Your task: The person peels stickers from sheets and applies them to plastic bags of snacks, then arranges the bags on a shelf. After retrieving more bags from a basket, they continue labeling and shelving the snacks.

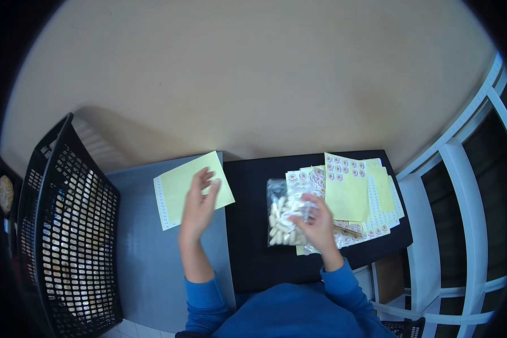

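My left hand (203, 194) is raised over a pale yellow sticker sheet (172, 194), its thumb apart from the loosely bent fingers. The sheet has a strip of small printed marks along its left edge. To the right, a clear plastic bag (280, 225) full of off-white, capsule-shaped pieces lies on the black tabletop. My right hand (318, 221) is over the bag's right side, thumb and fingers spread, the thumb tip beside a pale round patch on the plastic. Under and beside that hand are overlapping sheets of round stickers (346, 191), one mostly peeled to yellow backing.
A tall black perforated basket (76, 236) holding pale pieces stands at the left, on or beside the grey board (146, 270). The black table (253, 248) backs onto a beige wall (265, 79). A white metal frame (462, 208) rises along the right side.
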A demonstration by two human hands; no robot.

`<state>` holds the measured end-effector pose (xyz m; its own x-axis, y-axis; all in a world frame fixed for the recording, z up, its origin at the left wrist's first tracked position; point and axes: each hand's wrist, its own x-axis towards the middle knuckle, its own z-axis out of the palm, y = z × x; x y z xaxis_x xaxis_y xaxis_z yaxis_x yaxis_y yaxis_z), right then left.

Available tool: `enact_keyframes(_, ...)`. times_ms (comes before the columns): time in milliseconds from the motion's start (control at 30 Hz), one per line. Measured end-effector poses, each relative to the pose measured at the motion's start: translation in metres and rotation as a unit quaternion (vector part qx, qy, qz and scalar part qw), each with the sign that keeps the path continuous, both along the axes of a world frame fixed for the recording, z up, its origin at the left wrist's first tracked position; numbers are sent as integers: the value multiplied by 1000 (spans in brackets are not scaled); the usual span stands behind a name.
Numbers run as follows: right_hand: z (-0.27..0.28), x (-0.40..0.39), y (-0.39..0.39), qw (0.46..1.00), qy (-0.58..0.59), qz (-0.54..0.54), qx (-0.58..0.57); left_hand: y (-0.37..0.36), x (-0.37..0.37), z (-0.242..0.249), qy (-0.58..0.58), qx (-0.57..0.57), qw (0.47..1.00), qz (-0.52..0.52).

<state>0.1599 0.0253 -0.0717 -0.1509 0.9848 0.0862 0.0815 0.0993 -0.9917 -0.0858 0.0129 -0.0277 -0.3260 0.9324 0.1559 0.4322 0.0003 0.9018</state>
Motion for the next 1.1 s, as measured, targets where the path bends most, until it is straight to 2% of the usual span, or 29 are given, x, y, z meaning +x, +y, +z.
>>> enact_keyframes(67,-37,-10,-5,1000,11,25,-5,-6,-13,0,1,-38,999,20)
enact_keyframes(133,-53,-18,-10,999,-32,37,-5,-9,-21,-5,4,-102,994,22)
enact_keyframes(200,-61,-20,-15,998,-16,46,-28,-10,-23,-7,5,-108,994,22)
enact_keyframes(267,-59,-22,-13,997,0,64,-46,-11,-34,-15,135,-92,983,81)
enact_keyframes(300,-53,-18,-15,991,-120,43,47,-14,-43,-18,133,-94,983,89)
enact_keyframes(333,-48,-15,-15,962,-235,22,140,-18,-54,-20,194,-158,952,177)
enact_keyframes(367,-46,-13,-16,961,-242,21,134,-22,-63,-22,250,-222,905,262)
enact_keyframes(400,-44,-11,-15,961,-240,28,136,-27,-70,-25,250,-223,903,269)
enact_keyframes(467,-41,-11,-11,952,-256,-18,169,-37,-79,-31,231,-432,825,283)
enact_keyframes(500,-42,-14,-10,958,-227,-21,172,-38,-80,-32,235,-438,821,279)
enact_keyframes(533,-42,-17,-10,959,-226,-19,172,-39,-83,-34,234,-440,820,281)
enact_keyframes(600,-43,-24,-12,963,-204,22,173,-39,-91,-39,177,-407,859,255)
enact_keyframes(700,-41,-29,-14,960,-204,43,188,-36,-92,-42,121,-372,883,260)
enact_keyframes(800,-44,-32,-17,959,-198,55,195,-36,-88,-38,187,-392,863,257)
enact_keyframes(867,-45,-34,-17,977,-132,66,151,-38,-91,-42,204,-383,866,250)
enact_keyframes(933,-48,-40,-14,973,-148,76,159,-40,-97,-46,222,-374,866,245)
enact_keyframes(1000,-50,-60,-13,993,36,110,-6,-43,-103,-50,205,-359,889,196)
enact_keyframes(1067,-71,-81,-5,990,81,117,-14,-47,-97,-46,213,-359,894,163)
enact_keyframes(1100,-73,-91,-2,989,70,115,-66,-46,-92,-43,220,-359,898,130)
